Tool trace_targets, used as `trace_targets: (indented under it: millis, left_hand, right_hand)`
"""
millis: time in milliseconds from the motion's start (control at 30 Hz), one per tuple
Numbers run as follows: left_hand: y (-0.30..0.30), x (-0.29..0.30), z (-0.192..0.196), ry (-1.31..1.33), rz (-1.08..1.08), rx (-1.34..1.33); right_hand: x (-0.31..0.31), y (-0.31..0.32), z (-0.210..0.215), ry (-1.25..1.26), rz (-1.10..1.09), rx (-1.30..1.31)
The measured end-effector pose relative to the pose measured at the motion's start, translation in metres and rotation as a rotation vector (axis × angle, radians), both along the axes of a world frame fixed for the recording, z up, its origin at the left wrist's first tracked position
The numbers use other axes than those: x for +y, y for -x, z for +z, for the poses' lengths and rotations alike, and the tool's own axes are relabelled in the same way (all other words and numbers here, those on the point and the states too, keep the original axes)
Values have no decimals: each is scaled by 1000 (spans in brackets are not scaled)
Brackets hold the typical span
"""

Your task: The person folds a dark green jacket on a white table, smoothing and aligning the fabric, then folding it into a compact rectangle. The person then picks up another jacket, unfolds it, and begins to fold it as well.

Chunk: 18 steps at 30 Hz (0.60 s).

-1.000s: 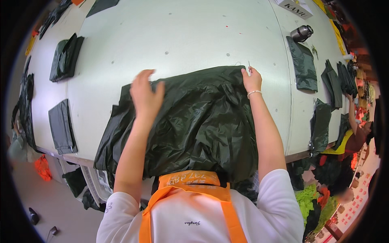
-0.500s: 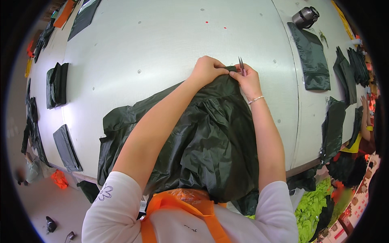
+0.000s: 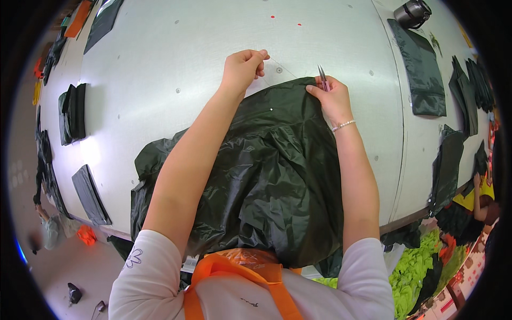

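A large dark green, shiny fabric piece [image 3: 277, 176] lies crumpled on the white table [image 3: 176, 64] in front of me. My right hand [image 3: 333, 98] rests on its far edge and grips small metal thread snips [image 3: 322, 77], tips pointing away from me. My left hand [image 3: 242, 66] hovers just beyond the fabric's far edge, to the left of the right hand. Its fingers are pinched on a thin pale thread [image 3: 285, 72] that runs back toward the fabric edge.
Folded dark fabric pieces lie along the table's left side [image 3: 72, 112] [image 3: 90, 194] and its right side [image 3: 421, 64]. A dark metal flask [image 3: 412, 12] stands at the far right corner. Bright green cloth [image 3: 421, 266] is piled below the right edge, near another person [image 3: 480, 197].
My left hand has drawn away to the left from the right hand, with a thread stretched between it and the fabric edge. The right hand stays on the edge with the snips.
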State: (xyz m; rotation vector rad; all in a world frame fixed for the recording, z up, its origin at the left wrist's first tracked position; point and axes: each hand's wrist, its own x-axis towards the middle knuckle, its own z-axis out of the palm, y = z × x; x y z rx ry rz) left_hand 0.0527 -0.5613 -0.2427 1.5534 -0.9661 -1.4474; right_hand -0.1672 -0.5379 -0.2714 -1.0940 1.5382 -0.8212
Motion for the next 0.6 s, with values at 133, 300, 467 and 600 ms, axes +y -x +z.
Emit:
trace_targets:
  millis: [133,300,467,600]
  left_hand:
    - [-9,1,-8,-68,179,409]
    - [-19,4,-8,-173,353,598]
    - [-47,-8,-11,-31,381,823]
    - [-48,1,9,119,-105,-25]
  right_hand:
    - [-1,-2,-4,22,3,97]
    - [-1,-6,-3,44,-21,140]
    - [2,-7,-6,164,-4,279]
    - [18,-33,15,643,-31,546]
